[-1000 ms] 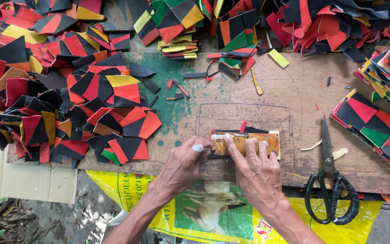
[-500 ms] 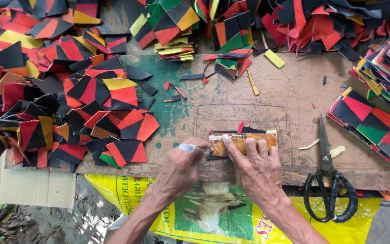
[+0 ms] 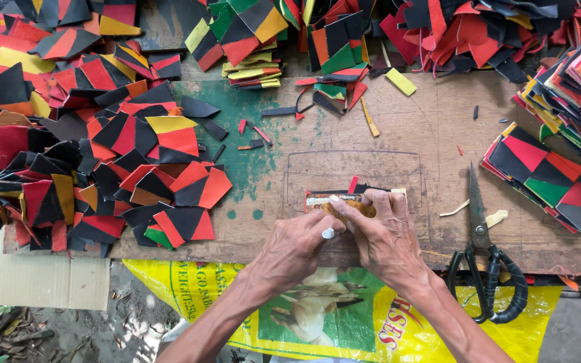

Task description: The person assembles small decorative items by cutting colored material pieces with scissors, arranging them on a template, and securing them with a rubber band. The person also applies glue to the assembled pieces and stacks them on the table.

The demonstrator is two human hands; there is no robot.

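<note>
Both hands work at the near edge of a worn wooden workboard, and every position below is given from that board. The right hand lies flat, palm down, near the middle of the board's near edge, its spread fingers pressing on a small rectangular wooden block; a red and black cut piece shows from under the block's far side. The left hand sits at the same edge, touching the right hand, its fingers curled around a slim white-tipped tool whose tip shows just beside the right hand's thumb; what kind of tool it is cannot be told. A faint rectangular outline is scored into the board's surface just beyond the block. Black-handled scissors lie closed on the board's right part, blades pointing toward the far edge, well apart from the right hand. A heap of sewn red, black, orange and yellow patchwork pieces covers the board's left part. Neater stacks of similar pieces sit at the board's right end, and further loose piles lie along its far edge. Green paint stains mark the board left of the block. Below the board's near edge hangs a yellow printed sack, and a sheet of cardboard lies below its left corner.
</note>
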